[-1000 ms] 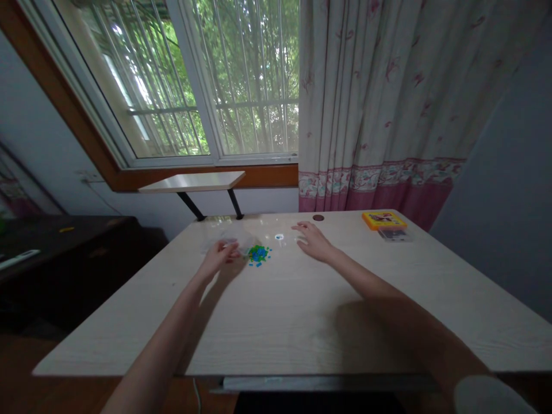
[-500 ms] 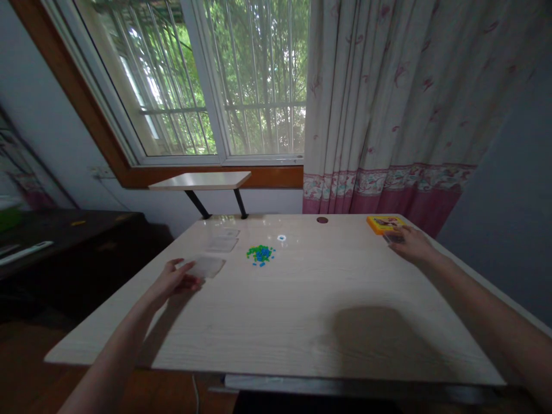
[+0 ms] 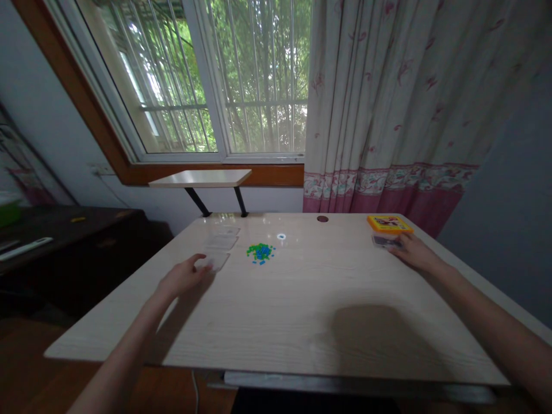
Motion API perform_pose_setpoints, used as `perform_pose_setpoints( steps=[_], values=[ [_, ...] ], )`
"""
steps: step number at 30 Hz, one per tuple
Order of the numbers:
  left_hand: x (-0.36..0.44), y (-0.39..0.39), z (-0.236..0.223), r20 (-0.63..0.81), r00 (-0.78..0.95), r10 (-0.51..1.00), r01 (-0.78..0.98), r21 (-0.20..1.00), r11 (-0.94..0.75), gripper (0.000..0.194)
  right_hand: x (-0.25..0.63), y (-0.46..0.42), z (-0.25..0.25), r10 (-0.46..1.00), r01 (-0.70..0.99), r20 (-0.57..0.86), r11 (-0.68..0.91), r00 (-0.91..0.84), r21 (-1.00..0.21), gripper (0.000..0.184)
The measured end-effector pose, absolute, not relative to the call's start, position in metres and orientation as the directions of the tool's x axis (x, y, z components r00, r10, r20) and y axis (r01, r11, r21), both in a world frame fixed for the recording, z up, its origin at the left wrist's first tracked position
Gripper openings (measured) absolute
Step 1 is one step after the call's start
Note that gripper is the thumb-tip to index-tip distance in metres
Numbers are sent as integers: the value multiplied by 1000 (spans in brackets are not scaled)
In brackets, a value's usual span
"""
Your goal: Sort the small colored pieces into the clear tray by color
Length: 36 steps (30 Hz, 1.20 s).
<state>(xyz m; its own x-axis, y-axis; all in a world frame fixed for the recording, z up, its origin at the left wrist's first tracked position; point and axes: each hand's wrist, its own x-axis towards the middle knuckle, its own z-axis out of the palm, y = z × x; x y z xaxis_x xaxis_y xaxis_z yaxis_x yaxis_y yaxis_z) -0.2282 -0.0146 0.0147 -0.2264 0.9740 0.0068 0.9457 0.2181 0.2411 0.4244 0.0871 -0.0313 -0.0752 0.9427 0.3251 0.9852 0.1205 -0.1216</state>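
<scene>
On the left side of the table, my left hand (image 3: pixel 186 275) has its fingers curled on the near edge of a flat clear plastic tray (image 3: pixel 221 261). Two similar clear pieces lie just behind it, the nearer clear tray (image 3: pixel 221 241) among them. Far right, my right hand (image 3: pixel 411 252) grips the right end of a small clear case (image 3: pixel 383 240) with something dark in it. That case lies right in front of a yellow-orange box (image 3: pixel 390 223) with a printed lid. Between the hands is a pile of small blue and green pieces (image 3: pixel 260 252).
The pale wooden table (image 3: pixel 293 310) has a raised shelf (image 3: pixel 202 178) on black legs at its back left. A brown round disc (image 3: pixel 322 219) sits by the back edge. Behind are a barred window and a floral curtain (image 3: pixel 366 115). A dark side table (image 3: pixel 86 236) stands left.
My left hand has moved slightly forward and right with the clear tray, now close to the others. The small clear case has shifted left and lies more exposed under my right fingers.
</scene>
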Motion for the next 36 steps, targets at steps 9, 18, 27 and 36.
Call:
perform_pose_setpoints(
  steps=[9, 18, 27, 36],
  values=[
    [-220, -1, 13, 54, -264, 963, 933, 267, 240, 61, 371, 78, -13, 928, 929, 244, 327, -281, -176, 36],
    [-211, 8, 16, 52, -287, 957, 943, 194, 272, 63, 334, 85, -2, 899, 900, 202, 417, -389, -127, 60],
    [-125, 28, 45, 353, 67, 933, 946, 275, -172, 40, 205, 85, 14, 650, 547, 516, 755, -557, -361, 64],
    [-73, 39, 14, 551, 318, 771, 614, 500, -610, 67, 87, 77, -9, 664, 236, 627, 740, -407, -630, 72]
  ],
)
